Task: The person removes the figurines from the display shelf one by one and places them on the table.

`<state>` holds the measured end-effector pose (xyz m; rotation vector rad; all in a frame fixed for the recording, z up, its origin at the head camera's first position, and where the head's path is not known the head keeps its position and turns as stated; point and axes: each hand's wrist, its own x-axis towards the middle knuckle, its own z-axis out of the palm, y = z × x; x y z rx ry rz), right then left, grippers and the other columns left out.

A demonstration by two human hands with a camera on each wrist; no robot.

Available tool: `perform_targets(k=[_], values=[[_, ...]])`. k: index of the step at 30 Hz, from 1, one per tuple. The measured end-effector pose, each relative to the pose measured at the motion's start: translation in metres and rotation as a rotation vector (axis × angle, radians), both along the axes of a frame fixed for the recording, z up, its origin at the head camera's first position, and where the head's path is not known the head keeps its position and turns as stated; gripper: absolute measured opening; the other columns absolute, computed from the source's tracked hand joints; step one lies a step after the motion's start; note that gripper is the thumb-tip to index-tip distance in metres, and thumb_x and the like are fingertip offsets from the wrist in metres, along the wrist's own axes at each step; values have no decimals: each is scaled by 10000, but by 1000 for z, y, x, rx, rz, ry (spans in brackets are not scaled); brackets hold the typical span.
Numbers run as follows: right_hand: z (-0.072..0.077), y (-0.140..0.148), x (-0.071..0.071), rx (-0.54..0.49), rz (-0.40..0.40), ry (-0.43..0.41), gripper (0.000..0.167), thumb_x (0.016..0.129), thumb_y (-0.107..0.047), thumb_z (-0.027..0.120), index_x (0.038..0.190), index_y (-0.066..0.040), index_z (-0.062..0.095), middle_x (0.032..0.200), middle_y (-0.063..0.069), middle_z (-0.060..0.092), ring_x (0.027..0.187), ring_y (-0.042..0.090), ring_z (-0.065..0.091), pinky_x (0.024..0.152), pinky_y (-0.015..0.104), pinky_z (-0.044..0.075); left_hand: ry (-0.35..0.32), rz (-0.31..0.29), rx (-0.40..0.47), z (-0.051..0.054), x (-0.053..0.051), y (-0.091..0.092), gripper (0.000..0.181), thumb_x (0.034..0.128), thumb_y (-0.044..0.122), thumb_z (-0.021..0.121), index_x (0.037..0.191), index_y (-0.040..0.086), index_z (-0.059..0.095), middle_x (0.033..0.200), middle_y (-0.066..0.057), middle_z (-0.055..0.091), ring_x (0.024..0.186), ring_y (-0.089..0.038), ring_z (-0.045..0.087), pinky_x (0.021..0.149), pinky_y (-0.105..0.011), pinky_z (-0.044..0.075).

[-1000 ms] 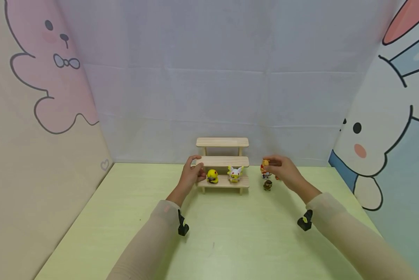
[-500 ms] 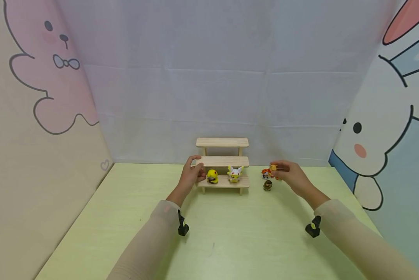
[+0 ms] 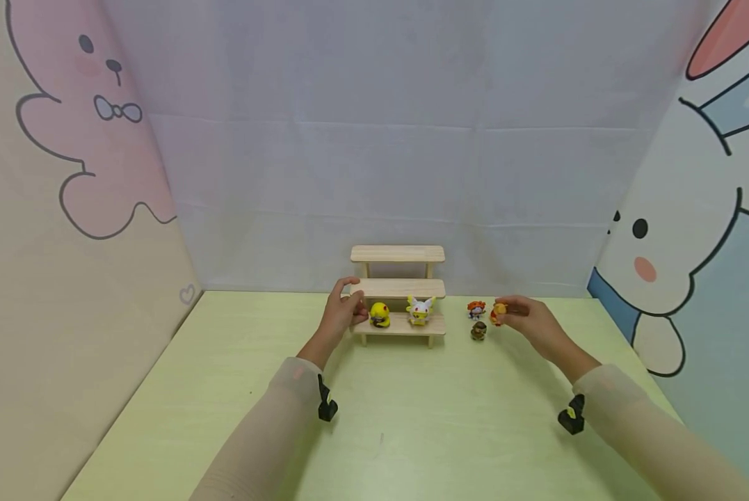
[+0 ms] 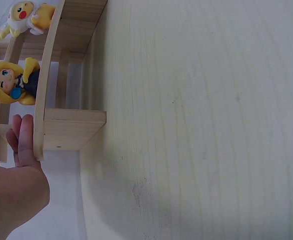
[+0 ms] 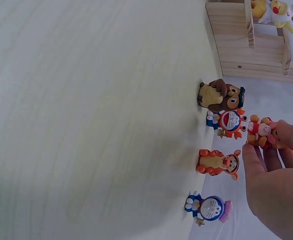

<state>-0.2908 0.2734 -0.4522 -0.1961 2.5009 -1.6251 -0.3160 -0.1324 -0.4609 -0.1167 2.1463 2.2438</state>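
R hand (image 3: pixel 535 327) pinches a small orange-&-pink fig (image 5: pixel 264 132) btwn thumb & fingers, at the back of the surface (image 3: pixel 449 424), R of the 3-tier wooden stand (image 3: pixel 397 288). Held fig approx upright: long axis abt vertical, feet down, head up by the thumb, front turned twd the R wrist cam. Can't tell if its feet touch down. L hand (image 3: pixel 341 311) grips the stand's L end, at mid tier. Hands well apart.

Vs 1 s ago: R hand + held fig now farther R & a bit nearer; crab-hat fig (image 5: pixel 229 121), partly covered then, now in plain view. L hand, stand & the 2 figs on its low tier unmoved: blond fig (image 3: pixel 380 315) on the L, white-&-yellow fig (image 3: pixel 421 312) on the R.

Near the held fig, all upright: owl fig (image 5: pixel 221 95), tiger fig (image 5: pixel 219 162), & well past that one, blue fig w/ pink hat (image 5: pixel 209 207).

Markings: pink bear print (image 3: pixel 108 160) w/ bow tie on L panel, rabbit print (image 3: pixel 662 278) on R panel.
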Motion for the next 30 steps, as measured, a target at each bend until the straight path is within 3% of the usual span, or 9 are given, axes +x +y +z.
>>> perform_targets(k=[8,14,23,30], values=[[-8,8,1,16,-4,-24,492,1040,-120,621,1480,55,487,1444,283,535,1174,180,606,1028,382,540,-4,-3,6,1,0,0,338,1048,162,592,1379,185,534,766,-61,568,633,-185,628,693,-337,628],[-17,12,1,26,-10,-27,502,1037,-97,620,1474,93,462,1469,318,497,1259,298,572,977,303,558,-3,0,13,1,0,-1,340,1043,160,597,1377,189,536,769,-72,576,649,-213,632,728,-383,634],[-28,15,1,24,-17,-24,467,1014,-39,632,1438,108,500,1380,292,531,1076,113,607,887,263,575,2,-4,1,0,0,0,338,1055,159,579,1388,177,524,783,-72,570,651,-202,628,732,-377,633],[-30,13,3,33,-11,-51,480,1013,-19,616,1453,116,479,1397,327,536,1147,244,622,874,230,569,7,-11,-7,-2,0,-1,319,1063,167,566,1377,199,524,802,-71,573,666,-198,641,747,-374,635]])
